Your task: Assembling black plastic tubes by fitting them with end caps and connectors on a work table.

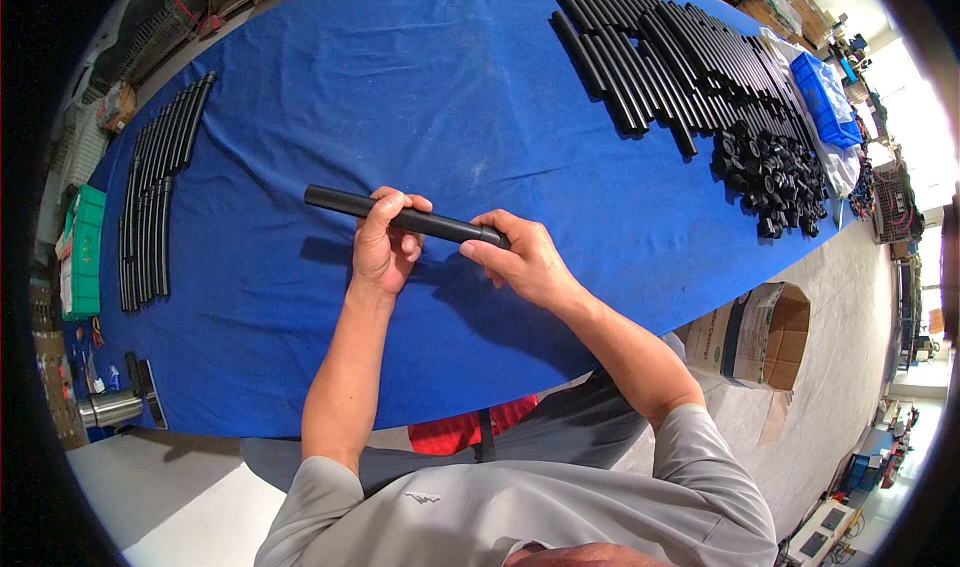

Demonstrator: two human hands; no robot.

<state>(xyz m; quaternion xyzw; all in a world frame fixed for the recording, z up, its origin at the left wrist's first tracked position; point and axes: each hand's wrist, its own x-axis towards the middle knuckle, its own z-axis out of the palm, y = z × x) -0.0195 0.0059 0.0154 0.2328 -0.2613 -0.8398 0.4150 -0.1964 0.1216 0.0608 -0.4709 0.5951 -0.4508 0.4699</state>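
A black tube (340, 201) is held above the blue cloth, slanting a little down toward the right. My left hand (387, 237) is closed round its middle, thumb and fingers on either side. At the tube's right end, my right hand (522, 259) grips a slightly wider black section that looks like an end cap; the fingers hide part of it. Many similar black tubes (640, 67) lie in rows at the far right. Next to them is a heap of small black caps (770, 177). More tubes with fitted ends (160, 182) lie in rows at the left.
Blue cloth (400, 87) covers the large table. A green crate (85, 252) stands at its left edge, with a metal cylinder (112, 407) at the near left corner. A blue bin (825, 97) sits at the right. On the floor to the right is an open cardboard box (760, 337).
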